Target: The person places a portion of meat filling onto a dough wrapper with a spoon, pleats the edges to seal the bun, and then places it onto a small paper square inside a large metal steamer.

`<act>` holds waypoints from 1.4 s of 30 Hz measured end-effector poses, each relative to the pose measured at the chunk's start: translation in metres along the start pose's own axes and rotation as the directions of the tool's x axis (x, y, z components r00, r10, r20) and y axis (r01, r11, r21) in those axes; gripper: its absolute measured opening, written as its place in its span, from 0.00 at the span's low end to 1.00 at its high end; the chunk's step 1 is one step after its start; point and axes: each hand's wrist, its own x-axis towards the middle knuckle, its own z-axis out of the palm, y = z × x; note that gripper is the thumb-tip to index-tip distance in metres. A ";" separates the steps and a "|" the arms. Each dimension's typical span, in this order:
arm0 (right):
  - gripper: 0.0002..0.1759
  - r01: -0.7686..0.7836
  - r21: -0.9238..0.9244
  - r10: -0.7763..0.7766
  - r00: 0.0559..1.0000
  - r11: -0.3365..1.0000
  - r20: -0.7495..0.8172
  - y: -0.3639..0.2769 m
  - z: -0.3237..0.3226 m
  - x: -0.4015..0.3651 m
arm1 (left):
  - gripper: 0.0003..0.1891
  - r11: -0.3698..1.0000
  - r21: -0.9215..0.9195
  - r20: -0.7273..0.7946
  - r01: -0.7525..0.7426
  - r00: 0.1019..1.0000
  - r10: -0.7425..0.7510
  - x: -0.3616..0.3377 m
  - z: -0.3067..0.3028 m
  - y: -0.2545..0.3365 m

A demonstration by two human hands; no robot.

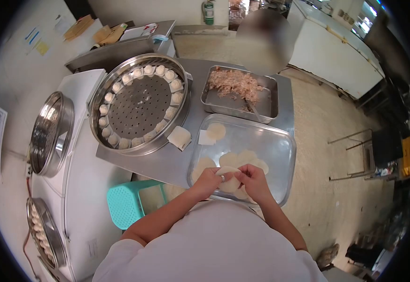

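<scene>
A round, pale dough wrapper (228,171) is pinched between my two hands, above the near part of a metal tray (280,155). My left hand (208,182), with a ring on one finger, grips its left side. The fingers of my right hand (254,180) close on its right edge. Several more flat dough wrappers (245,157) lie overlapping on the tray under and around my hands. Farther up the tray, a single dough round (215,131) partly covers a white paper square (206,138). Whether filling sits in the held wrapper is hidden.
A perforated steamer tray (141,105) has filled buns around its rim. Beside it lies a stack of paper squares (180,137). A metal pan (270,105) holds minced filling (235,83) and a utensil. A turquoise stool (125,207) stands below left. Other steamer trays (50,134) are at left.
</scene>
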 end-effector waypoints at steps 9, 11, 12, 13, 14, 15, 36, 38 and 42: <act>0.11 0.066 -0.020 -0.068 0.988 0.998 -0.138 -0.002 0.084 0.037 | 0.25 0.965 -0.248 0.162 0.088 0.986 -0.048 0.010 -0.097 0.003; 0.11 0.080 -0.054 -0.088 0.982 0.995 -0.169 -0.001 0.096 0.042 | 0.25 0.943 -0.319 0.180 0.095 0.983 -0.038 0.011 -0.110 0.002; 0.12 0.071 0.010 -0.068 0.978 0.997 -0.197 -0.001 0.104 0.042 | 0.25 0.932 -0.350 0.192 0.099 0.981 -0.032 0.014 -0.115 0.002; 0.12 0.070 0.073 -0.051 0.972 0.995 -0.228 -0.002 0.113 0.041 | 0.25 0.945 -0.313 0.188 0.090 0.982 -0.032 0.020 -0.122 -0.002; 0.13 0.075 0.136 -0.037 0.963 0.988 -0.268 -0.003 0.120 0.040 | 0.25 0.959 -0.272 0.193 0.083 0.981 -0.030 0.028 -0.130 -0.008; 0.13 0.055 0.088 -0.029 0.960 0.995 -0.277 -0.003 0.125 0.038 | 0.25 0.971 -0.227 0.212 0.076 0.977 -0.027 0.034 -0.134 -0.012; 0.12 -0.031 -0.002 0.018 0.612 1.000 -0.791 0.012 0.115 -0.089 | 0.10 0.909 0.396 0.661 -0.131 0.728 -0.183 0.023 -0.025 0.015; 0.12 -0.024 -0.034 -0.014 0.580 0.999 -0.815 0.018 0.113 -0.095 | 0.11 0.871 0.471 0.677 -0.137 0.690 -0.258 0.029 -0.023 0.014; 0.12 0.033 -0.094 -0.095 0.583 0.995 -0.807 0.017 0.104 -0.106 | 0.11 0.840 0.465 0.778 -0.280 0.582 -0.236 0.022 -0.007 0.025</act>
